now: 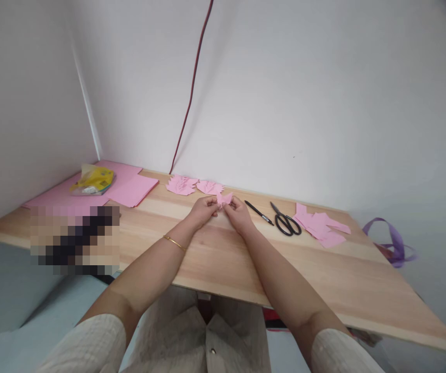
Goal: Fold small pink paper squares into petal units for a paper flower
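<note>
Between both hands, just above the wooden table (223, 259), is a small piece of pink paper (225, 198) with pointed edges. My left hand (205, 211) pinches its left side, with the fingers closed. On the other side my right hand (238, 213) grips it between thumb and fingers. Behind the hands lie two jagged pink paper cutouts, one at the left (181, 185) and another closer to the hands (210, 187). To the right of my right hand rest a black pen (259, 213) and black-handled scissors (285, 221).
Pink paper scraps (322, 227) lie right of the scissors. At the left are pink sheets (133, 189) and a yellow plastic packet (94, 180). A dark red cord (194, 83) hangs down the wall. Purple ribbon (396, 243) sits past the table's right edge. A patch at lower left is pixelated.
</note>
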